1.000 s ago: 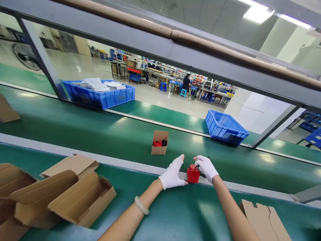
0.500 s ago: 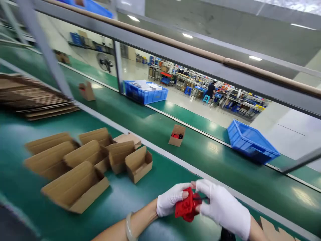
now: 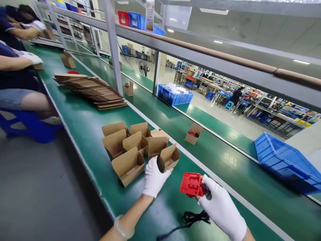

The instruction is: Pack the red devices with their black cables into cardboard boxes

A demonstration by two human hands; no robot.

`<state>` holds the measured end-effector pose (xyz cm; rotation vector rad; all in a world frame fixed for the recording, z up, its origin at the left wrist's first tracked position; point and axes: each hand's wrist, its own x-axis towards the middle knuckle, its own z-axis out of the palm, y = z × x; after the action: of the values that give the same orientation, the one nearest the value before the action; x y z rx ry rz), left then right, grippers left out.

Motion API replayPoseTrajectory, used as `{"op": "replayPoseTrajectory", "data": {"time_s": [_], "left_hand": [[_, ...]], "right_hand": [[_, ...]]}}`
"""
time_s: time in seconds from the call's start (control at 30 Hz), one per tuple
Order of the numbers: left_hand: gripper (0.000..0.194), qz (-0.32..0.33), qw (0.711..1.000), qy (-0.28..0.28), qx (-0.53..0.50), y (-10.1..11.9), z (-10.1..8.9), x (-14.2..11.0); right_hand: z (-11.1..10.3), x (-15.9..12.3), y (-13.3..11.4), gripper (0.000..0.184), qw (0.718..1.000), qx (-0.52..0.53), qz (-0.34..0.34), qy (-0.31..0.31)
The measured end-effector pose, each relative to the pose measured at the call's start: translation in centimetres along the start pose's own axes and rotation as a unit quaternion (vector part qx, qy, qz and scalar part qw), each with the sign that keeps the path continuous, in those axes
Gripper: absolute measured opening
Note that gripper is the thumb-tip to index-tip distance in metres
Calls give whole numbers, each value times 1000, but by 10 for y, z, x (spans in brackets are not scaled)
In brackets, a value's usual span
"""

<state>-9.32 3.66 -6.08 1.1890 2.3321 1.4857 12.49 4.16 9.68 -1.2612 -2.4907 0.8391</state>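
Between the gloved fingers and thumb of my right hand is a red plastic part with a flat, square plate. Part of a black cable shows beside its fingers. Below, a bundled black cable lies on the green bench. My gloved left hand reaches beside the open cardboard boxes, thumb and fingers spread, with nothing visible in it. Its fingertips are near the small open box at the right of the group; whether they touch it, I cannot tell. Another open box stands just left of that hand.
A stack of flattened cardboard lies farther left on the bench. On the conveyor stands a box with red and black contents. Blue crates line the far edge. Co-workers sit at the left. A metal post rises beyond the bench.
My left hand has let go of the red part and moved left toward the boxes. The right hand now holds it alone. The view has swung left, showing co-workers.
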Motion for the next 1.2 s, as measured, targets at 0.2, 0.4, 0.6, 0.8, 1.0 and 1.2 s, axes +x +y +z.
{"op": "replayPoseTrajectory", "data": {"time_s": [0.2,0.4,0.6,0.8,1.0,1.2], "left_hand": [[57,61,980,-191,5,-2,22,8],[44,157,942,-296,-31,21,25,-10],[44,176,929,-327,-9,20,32,-3],[45,177,928,-327,29,15,35,2],[46,159,934,-316,41,14,37,-1],[41,164,935,-309,62,15,34,1]], "right_hand": [[11,20,1,23,988,-136,-51,48],[32,39,15,23,923,-383,-21,-13],[29,60,15,25,904,-417,-39,-89],[20,87,10,28,900,-407,-77,-135],[38,81,1,28,893,-436,-32,-108],[39,71,4,26,874,-477,-56,-73]]}}
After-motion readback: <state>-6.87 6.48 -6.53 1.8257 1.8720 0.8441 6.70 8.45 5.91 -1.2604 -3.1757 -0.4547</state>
